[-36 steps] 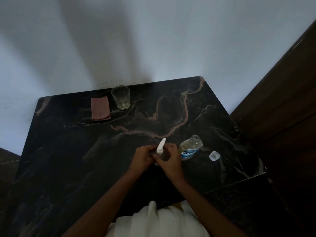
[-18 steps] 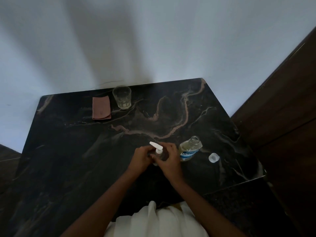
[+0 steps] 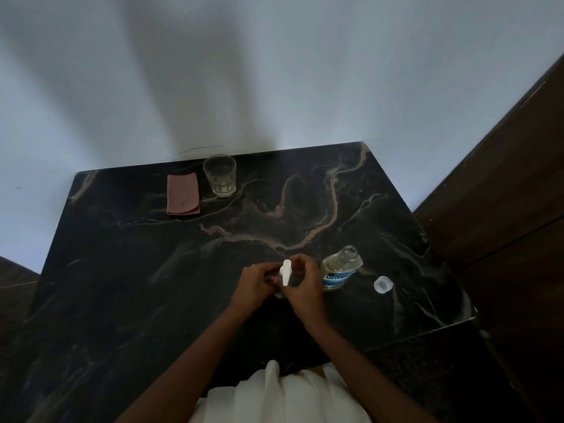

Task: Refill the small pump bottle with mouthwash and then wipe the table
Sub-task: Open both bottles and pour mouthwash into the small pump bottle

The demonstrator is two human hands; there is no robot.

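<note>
Both grips curl round the small pump bottle (image 3: 286, 271) over the bench (image 3: 152, 270), just beside the open mouthwash bottle (image 3: 338, 270): left hand (image 3: 256, 283) should hold it upright while right hand (image 3: 305, 290) twists the pump squarely.

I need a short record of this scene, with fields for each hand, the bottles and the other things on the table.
left hand: grips the pump bottle from the left
right hand: grips the same bottle from the right
mouthwash bottle: stands open, right of the hands
cap: lies on the table, right of the mouthwash bottle, apart from it
glass: upright, at the far edge
cloth: folded, left of the glass
</note>
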